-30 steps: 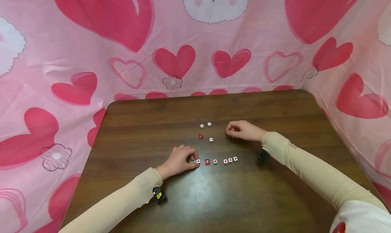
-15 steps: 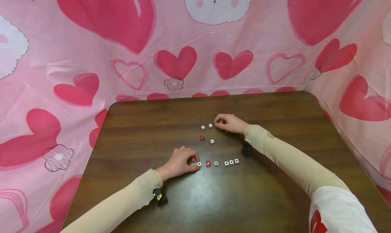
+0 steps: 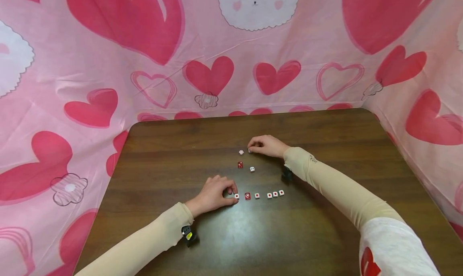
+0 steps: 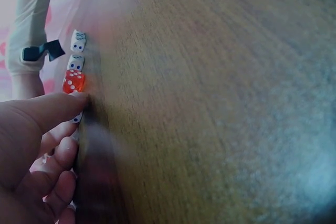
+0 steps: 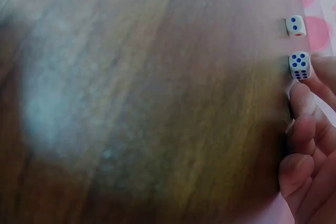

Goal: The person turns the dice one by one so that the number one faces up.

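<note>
My left hand [image 3: 213, 192] pinches a white die [image 3: 236, 196] with a red dot on top between thumb and forefinger, at the left end of a row of dice. A red die [image 3: 247, 196] lies just right of it, then a white die [image 3: 257, 195] and several more white dice [image 3: 275, 194]. The left thumb partly covers the held die in the left wrist view. Farther back, my right hand [image 3: 268, 146] has thumb and forefinger on another white die, mostly covered in the head view; in the right wrist view this die [image 5: 300, 65] shows blue dots.
Left of the right hand lies a white die [image 3: 241, 152], with a red die [image 3: 240, 164] and another white die [image 3: 252, 169] nearer the row. Everything lies on a dark wooden table [image 3: 173, 147]. A pink heart-patterned cloth [image 3: 170, 35] hangs round its back and sides.
My right hand has moved left and slightly back, from beside the loose dice to the rear white die, and its fingers close on it. The left hand stays on its die.
</note>
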Motion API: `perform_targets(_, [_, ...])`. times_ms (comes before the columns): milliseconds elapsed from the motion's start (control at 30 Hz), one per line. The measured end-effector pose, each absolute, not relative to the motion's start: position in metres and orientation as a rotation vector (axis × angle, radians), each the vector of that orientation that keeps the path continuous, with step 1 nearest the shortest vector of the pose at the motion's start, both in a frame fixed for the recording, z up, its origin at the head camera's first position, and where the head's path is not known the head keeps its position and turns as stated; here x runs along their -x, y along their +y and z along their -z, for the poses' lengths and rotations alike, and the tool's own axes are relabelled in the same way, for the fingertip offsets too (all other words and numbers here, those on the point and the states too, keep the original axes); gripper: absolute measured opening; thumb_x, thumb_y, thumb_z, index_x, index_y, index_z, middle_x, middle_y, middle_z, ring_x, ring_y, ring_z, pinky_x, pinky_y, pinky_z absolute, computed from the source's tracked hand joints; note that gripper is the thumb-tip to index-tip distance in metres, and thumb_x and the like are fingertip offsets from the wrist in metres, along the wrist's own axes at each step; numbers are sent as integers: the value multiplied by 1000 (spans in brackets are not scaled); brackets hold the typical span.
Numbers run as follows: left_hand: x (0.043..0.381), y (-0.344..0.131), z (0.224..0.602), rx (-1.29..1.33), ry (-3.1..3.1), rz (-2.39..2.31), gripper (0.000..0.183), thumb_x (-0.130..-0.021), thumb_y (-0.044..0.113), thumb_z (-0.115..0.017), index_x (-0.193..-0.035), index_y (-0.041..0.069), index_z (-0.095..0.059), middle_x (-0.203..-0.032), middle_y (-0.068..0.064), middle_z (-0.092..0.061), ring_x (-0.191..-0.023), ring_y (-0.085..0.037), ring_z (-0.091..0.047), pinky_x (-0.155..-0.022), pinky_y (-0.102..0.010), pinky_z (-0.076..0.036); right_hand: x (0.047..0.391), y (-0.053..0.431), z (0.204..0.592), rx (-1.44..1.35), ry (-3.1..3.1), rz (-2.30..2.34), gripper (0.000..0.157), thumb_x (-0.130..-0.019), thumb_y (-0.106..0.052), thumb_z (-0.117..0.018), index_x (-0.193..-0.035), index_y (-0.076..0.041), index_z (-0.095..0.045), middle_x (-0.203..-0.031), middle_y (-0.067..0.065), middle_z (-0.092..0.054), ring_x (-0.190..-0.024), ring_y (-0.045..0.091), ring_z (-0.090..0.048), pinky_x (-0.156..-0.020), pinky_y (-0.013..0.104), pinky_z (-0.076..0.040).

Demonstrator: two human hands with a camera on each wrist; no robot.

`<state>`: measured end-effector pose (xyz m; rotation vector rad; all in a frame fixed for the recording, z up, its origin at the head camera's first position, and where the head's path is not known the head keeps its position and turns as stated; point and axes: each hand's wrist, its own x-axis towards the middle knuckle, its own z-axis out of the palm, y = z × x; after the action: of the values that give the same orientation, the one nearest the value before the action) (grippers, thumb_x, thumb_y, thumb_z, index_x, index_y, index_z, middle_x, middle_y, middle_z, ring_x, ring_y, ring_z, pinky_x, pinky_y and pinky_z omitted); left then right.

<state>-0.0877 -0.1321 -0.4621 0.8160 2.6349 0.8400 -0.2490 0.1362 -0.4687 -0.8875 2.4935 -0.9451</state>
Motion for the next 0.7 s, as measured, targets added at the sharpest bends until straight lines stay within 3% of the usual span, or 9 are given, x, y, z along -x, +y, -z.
perform_targets(100, [88,-132,462,-818,2642,-837,18,-88,32,-83,-92,24,-68,-84,10,-56,-81,-10,-43,-77,-34,-31,248,138,468,876,2497,945,15,-101,-29,-70,-112,-20,-76,-105,-3,-74,-92,17,-62,-88,39,-49])
perform_targets(300, [88,-132,463,-822,2649,-836,18,-88,33,-83,-92,25,-68,-84,10,-55,-81,-10,-42,-77,-34,-30,249,141,469,870,2468,891,21,-98,-30,-74,-116,-21,-72,-88,-3,-66,-81,16,-58,-78,36,-47])
perform_targets(500, [88,-132,463,-824,2651,-843,18,-88,33,-83,-92,25,-67,-83,9,-55,-81,-10,-42,-77,-34,-30,249,140,471,894,2463,889,21,-100,-34,-71,-117,-23,-72,-97,-6,-69,-86,16,-58,-81,36,-48])
perform_targets(700, [87,-132,465,-826,2665,-841,19,-87,33,-84,-91,25,-67,-83,11,-55,-80,-8,-42,-76,-33,-30,250,139,474,922,2452,887,19,-97,-30,-75,-115,-23,-72,-84,-6,-63,-79,14,-57,-75,34,-45])
